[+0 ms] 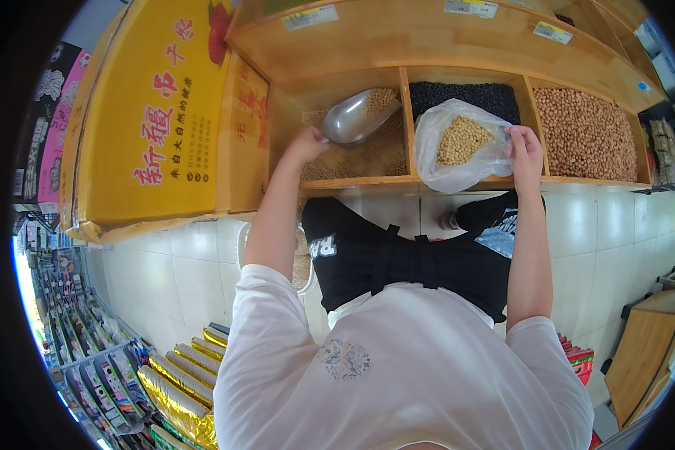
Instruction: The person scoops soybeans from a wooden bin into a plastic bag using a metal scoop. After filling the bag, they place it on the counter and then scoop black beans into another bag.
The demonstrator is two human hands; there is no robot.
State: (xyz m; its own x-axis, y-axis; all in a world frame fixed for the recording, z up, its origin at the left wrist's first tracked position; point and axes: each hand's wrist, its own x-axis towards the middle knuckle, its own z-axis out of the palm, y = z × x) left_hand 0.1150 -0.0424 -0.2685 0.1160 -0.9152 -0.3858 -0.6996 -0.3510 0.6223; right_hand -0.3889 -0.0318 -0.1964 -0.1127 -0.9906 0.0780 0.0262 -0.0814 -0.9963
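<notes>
My left hand is closed round the handle of a shiny metal scoop. Soybeans lie near the scoop's far lip, over the left compartment of a wooden bin, where a thin layer of beans covers the bottom. My right hand pinches the right edge of a clear plastic bag. Pale yellow soybeans fill part of this bag, which sits over the front of the middle compartment. Black beans show behind the bag. The scoop and the bag are apart.
Reddish-brown peanuts or beans fill the right compartment. A higher wooden shelf with price tags rises behind. At the left stands a big yellow box. Gold packages and hanging goods lie at the lower left.
</notes>
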